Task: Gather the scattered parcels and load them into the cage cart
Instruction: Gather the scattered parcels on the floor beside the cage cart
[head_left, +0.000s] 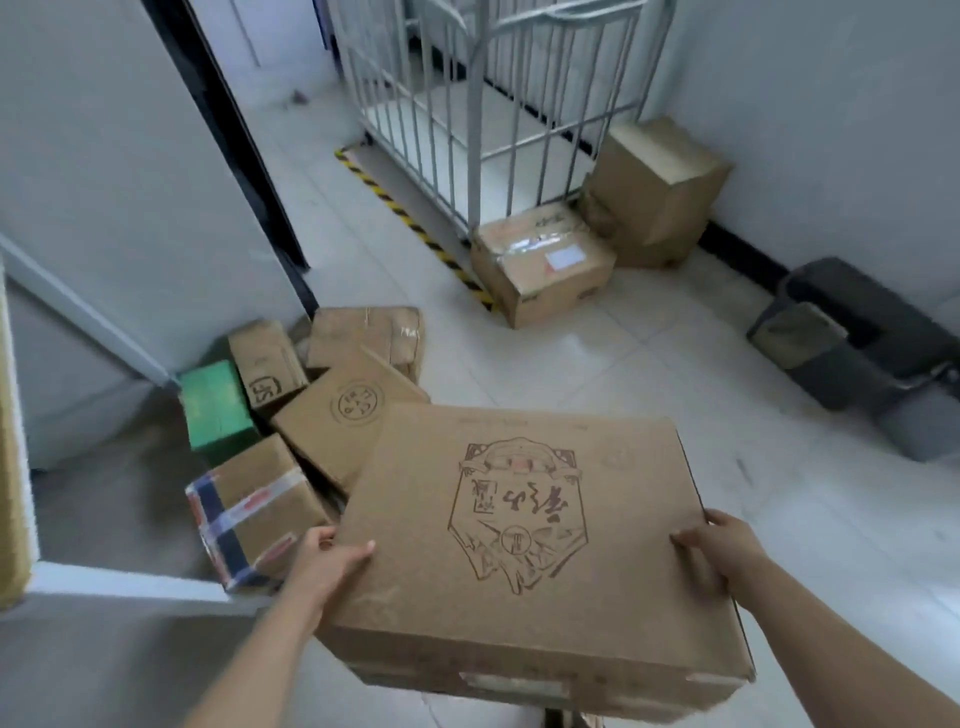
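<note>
I hold a large flat cardboard box (524, 540) with a printed emblem in front of me, off the floor. My left hand (327, 558) grips its left edge and my right hand (719, 551) grips its right edge. The metal cage cart (483, 104) stands at the back, its barred side facing me. Several parcels lie in a heap on the floor at the left: a taped box (249, 506), a green box (215, 408), a stamped carton (343, 415). A labelled box (540, 262) sits at the cart's corner, with a taller carton (654, 182) behind it.
Yellow-black hazard tape (410, 223) runs along the floor beside the cart. A dark grey bin (852, 343) lies on its side at the right wall. A white door or panel (130, 208) stands at the left. Pale tiled floor (623, 374) lies open between me and the cart.
</note>
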